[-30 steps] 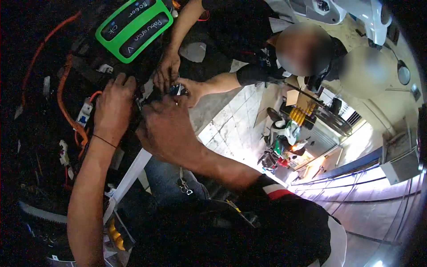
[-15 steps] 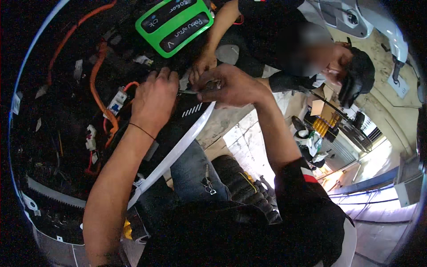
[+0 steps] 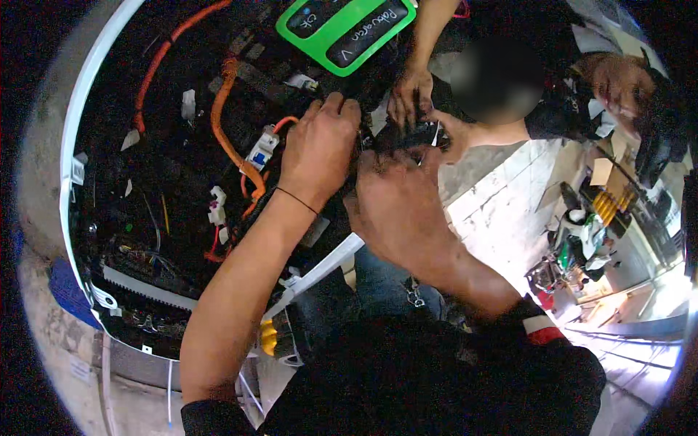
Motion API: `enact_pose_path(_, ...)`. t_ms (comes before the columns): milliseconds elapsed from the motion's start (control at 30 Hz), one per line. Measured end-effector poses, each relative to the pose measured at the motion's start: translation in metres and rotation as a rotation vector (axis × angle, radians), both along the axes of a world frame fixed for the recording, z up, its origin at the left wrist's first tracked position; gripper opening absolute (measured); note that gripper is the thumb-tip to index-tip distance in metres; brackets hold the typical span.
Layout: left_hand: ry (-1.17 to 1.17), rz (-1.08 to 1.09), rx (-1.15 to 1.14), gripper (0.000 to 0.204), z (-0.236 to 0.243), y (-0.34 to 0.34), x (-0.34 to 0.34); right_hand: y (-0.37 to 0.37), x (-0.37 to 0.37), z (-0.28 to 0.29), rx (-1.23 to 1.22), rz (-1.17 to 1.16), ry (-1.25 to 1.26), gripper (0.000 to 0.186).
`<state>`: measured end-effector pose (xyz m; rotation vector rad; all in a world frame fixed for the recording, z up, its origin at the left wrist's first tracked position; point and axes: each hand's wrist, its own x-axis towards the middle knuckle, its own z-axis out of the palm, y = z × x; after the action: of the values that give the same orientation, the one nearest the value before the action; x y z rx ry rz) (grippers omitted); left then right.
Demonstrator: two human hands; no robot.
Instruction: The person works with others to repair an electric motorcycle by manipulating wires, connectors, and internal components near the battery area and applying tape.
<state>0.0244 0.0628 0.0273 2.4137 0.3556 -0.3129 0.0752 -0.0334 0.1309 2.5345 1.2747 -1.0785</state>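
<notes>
My left hand [image 3: 320, 149] reaches down over dark parts of a vehicle bay near its pale edge. Its fingers are bent together and the tips are hidden, so what they grip does not show. Beside it, my right hand [image 3: 403, 203] shows its back with the fingers curled under. What it holds is out of sight. Just beyond, a co-worker's hand [image 3: 411, 98] rests on the same dark parts. Another hand [image 3: 452, 136] comes in from the right, close to my right fingers. A white connector with a blue piece [image 3: 262, 152] sits left of my left hand.
A green-and-black panel with handwriting [image 3: 347, 36] lies at the top. A thick orange cable [image 3: 222, 120] and a white plug [image 3: 217, 206] are on the left. The bay's white rim [image 3: 331, 260] runs below my hands. The co-worker leans in at the upper right.
The whole view has shifted, so the bay sits further right. My right hand has turned over and come down nearer me; the thin metal piece at its fingertips is now hidden. A second co-worker's hand shows.
</notes>
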Motion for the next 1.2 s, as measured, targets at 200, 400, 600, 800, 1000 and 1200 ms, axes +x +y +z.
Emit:
enact_pose_path(200, -0.045, -0.089, 0.042, 0.021, 0.002, 0.001, -0.005, -0.006, 0.038, 0.002, 0.073, -0.129, 0.156, 0.025)
enact_pose_path(400, -0.045, 0.037, -0.111, 0.037, 0.004, 0.003, -0.003, -0.054, 0.134, -0.059, -0.015, -0.259, 0.471, 0.025)
enact_pose_path(600, -0.032, 0.028, -0.067, 0.037, 0.000, 0.000, 0.000, -0.063, 0.147, -0.108, 0.054, -0.389, 0.692, 0.026)
enact_pose_path(800, -0.053, 0.029, -0.001, 0.038, 0.006, -0.002, 0.003, -0.054, 0.153, -0.135, -0.144, -0.751, 1.060, 0.022)
enact_pose_path(1000, -0.045, -0.032, 0.106, 0.036, 0.008, -0.005, -0.001, -0.046, 0.162, -0.159, -0.187, -0.727, 1.214, 0.024)
enact_pose_path(1200, -0.001, -0.049, 0.098, 0.037, 0.007, -0.007, -0.001, -0.057, 0.173, -0.194, -0.229, -0.585, 1.481, 0.026)
